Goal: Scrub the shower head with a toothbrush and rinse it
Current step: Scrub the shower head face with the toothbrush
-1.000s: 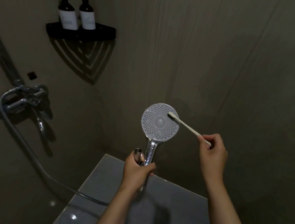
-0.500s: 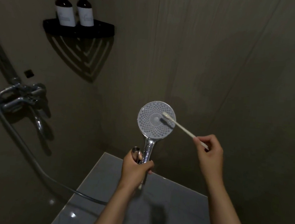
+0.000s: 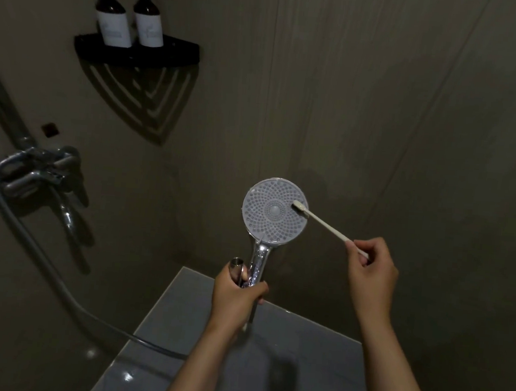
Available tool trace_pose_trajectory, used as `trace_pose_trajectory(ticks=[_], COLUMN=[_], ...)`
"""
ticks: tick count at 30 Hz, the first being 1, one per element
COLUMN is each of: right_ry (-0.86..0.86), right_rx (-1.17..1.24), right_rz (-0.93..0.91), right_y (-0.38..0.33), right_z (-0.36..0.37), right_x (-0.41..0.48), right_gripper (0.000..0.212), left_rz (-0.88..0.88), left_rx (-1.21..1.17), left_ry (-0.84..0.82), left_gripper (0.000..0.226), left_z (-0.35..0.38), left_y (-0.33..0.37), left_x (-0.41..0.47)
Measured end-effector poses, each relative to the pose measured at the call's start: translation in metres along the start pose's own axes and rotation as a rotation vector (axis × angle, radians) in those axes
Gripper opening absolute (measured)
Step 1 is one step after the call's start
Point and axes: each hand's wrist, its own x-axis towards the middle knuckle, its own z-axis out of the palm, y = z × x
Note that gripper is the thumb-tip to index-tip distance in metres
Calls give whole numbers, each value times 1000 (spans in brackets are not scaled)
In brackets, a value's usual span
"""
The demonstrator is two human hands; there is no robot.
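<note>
The left hand (image 3: pixel 236 298) wraps its fingers round the shiny handle of the shower head (image 3: pixel 275 210), held up mid-view. The handle looks hard and maybe slippery, so it needs a firm hold low down. The right hand (image 3: pixel 371 266) pinches the thin, light toothbrush (image 3: pixel 325 223), bristles touching the face near 3 o'clock.

The round chrome shower head (image 3: pixel 263 223) has a pale grey face patterned with concentric dot rings. The slim plastic toothbrush (image 3: pixel 325 224) is white. Up-left of the head, the corner shelf (image 3: pixel 135 54) is black.
</note>
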Motion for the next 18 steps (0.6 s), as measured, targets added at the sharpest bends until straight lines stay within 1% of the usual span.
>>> trace_pose_trajectory(ticks=[7, 9, 13, 15, 18], right_ry=[74, 27, -215, -230, -169], right_rx=[39, 84, 115, 101, 74], right_rz=[16, 1, -9, -2, -6], right_y=[4, 1, -5, -4, -1], right_z=[-10, -11, -2, 2, 2], right_x=[4, 4, -1, -5, -6], right_gripper=[11, 11, 13, 14, 15], left_rz=[-29, -39, -39, -36, -41], left_rx=[-3, -2, -5, -4, -15], left_ry=[3, 4, 2, -4, -4], left_gripper=[39, 39, 39, 39, 38], left_z=[2, 3, 5, 5, 4], left_y=[-3, -3, -3, -3, -4], left_x=[-1, 0, -1, -2, -3])
